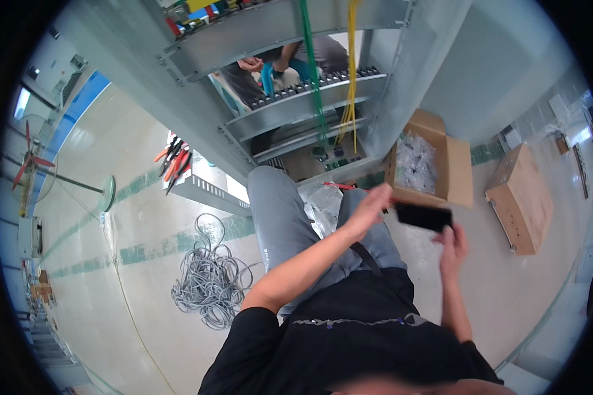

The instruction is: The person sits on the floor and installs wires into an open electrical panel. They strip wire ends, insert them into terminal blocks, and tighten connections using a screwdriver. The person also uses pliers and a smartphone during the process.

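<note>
My right hand [452, 245] is raised in front of me and holds a flat black phone-like device [423, 216] by its right end. My left hand [369, 205] is open with its fingers stretched out, just left of the device's near end; I cannot tell if it touches it. Both hands hover over my grey-trousered leg [280, 217]. A thin red item [344, 187] shows just past my left fingertips, above a crumpled clear plastic bag [319, 205].
A grey metal cabinet [290, 112] with green and yellow cables stands ahead; another person's hands [260, 66] work behind it. Orange-handled pliers [174, 161] lie on a cable tray. A grey cable coil [207, 280], an open box [458, 168] and a closed box [522, 197] lie around.
</note>
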The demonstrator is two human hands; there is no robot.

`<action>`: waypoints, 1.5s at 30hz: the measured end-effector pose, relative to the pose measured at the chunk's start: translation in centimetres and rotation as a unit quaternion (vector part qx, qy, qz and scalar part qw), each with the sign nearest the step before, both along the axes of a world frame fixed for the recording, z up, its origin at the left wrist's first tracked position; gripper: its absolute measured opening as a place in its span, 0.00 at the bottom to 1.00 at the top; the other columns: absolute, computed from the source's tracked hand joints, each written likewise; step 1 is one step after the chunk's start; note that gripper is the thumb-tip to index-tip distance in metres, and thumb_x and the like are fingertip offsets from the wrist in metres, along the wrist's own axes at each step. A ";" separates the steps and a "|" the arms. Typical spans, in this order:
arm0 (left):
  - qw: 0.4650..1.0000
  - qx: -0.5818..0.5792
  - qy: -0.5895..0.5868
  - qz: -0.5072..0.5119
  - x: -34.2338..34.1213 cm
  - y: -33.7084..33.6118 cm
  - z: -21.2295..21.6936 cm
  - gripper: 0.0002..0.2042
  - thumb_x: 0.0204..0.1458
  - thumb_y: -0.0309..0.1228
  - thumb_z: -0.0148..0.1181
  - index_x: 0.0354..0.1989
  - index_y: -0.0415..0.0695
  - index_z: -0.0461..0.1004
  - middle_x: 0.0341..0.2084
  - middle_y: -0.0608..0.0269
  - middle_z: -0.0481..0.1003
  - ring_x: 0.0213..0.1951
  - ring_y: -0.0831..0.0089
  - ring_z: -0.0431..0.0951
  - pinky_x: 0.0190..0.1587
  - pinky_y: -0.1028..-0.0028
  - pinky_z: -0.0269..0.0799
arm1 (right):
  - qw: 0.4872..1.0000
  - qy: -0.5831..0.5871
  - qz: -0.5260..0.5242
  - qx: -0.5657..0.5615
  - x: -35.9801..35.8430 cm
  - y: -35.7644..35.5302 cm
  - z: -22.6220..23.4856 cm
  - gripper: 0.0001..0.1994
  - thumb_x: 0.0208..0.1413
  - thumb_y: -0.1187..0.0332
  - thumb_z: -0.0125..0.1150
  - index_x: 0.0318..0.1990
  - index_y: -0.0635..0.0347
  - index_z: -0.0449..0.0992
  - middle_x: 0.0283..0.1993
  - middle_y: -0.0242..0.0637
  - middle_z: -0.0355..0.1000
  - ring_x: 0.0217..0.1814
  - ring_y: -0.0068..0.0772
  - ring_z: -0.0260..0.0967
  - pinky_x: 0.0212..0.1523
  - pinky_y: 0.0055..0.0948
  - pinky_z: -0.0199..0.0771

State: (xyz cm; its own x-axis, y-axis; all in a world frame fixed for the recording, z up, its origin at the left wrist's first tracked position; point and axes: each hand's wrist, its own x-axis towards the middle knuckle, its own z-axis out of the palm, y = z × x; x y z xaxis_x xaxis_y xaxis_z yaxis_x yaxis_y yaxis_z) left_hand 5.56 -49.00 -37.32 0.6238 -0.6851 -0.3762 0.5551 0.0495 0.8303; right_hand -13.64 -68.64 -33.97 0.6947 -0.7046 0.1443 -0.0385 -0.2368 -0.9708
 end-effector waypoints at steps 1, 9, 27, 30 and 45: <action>0.997 -0.063 -0.011 0.048 0.2 0.6 1.2 0.32 0.70 0.60 0.50 0.74 0.53 0.63 0.65 0.64 0.70 0.58 0.71 0.72 0.53 0.60 0.76 | 0.998 -0.018 0.053 0.036 2.3 1.8 0.2 0.15 0.71 0.73 0.56 0.61 0.70 0.73 0.41 0.38 0.78 0.36 0.28 0.79 0.40 0.29 0.82; 0.934 0.054 -0.301 0.185 7.3 11.2 12.1 0.19 0.68 0.45 0.63 0.39 0.38 0.78 0.27 0.74 0.73 0.32 0.84 0.68 0.37 0.79 0.65 | 0.652 -0.018 0.463 0.600 14.1 11.1 5.4 0.32 0.71 0.45 0.57 0.67 0.66 0.67 0.63 0.53 0.74 0.63 0.58 0.77 0.55 0.52 0.86; 0.885 0.158 -0.436 0.044 12.0 6.1 11.9 0.18 0.66 0.44 0.64 0.47 0.39 0.82 0.28 0.61 0.79 0.31 0.75 0.76 0.38 0.73 0.73 | 0.685 -0.045 0.402 0.606 19.1 13.1 1.2 0.34 0.75 0.44 0.33 0.69 0.67 0.68 0.57 0.57 0.78 0.56 0.54 0.81 0.56 0.47 0.84; 0.943 0.018 -0.326 0.060 14.0 6.1 10.5 0.24 0.73 0.45 0.52 0.68 0.40 0.70 0.46 0.61 0.80 0.48 0.75 0.78 0.53 0.73 0.72 | 0.671 -0.071 0.391 0.626 20.4 11.8 0.8 0.37 0.73 0.38 0.34 0.72 0.60 0.66 0.59 0.61 0.76 0.57 0.58 0.79 0.52 0.50 0.84; 0.989 0.029 -0.141 -0.046 11.8 3.2 0.8 0.36 0.56 0.19 0.65 0.75 0.39 0.60 0.49 0.68 0.72 0.49 0.78 0.71 0.59 0.75 0.70 | 0.672 -0.139 0.308 0.658 24.1 5.7 -6.5 0.35 0.75 0.43 0.35 0.67 0.68 0.71 0.58 0.55 0.79 0.59 0.50 0.80 0.66 0.47 0.77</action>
State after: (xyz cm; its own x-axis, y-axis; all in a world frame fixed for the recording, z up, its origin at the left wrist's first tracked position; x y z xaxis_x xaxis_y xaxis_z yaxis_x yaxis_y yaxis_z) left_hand 17.40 -45.79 -36.53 0.6454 -0.7262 -0.2369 0.3012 -0.0430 0.9526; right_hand 10.48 -62.93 -40.51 0.9886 0.0608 -0.1376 -0.1005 0.9476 -0.3034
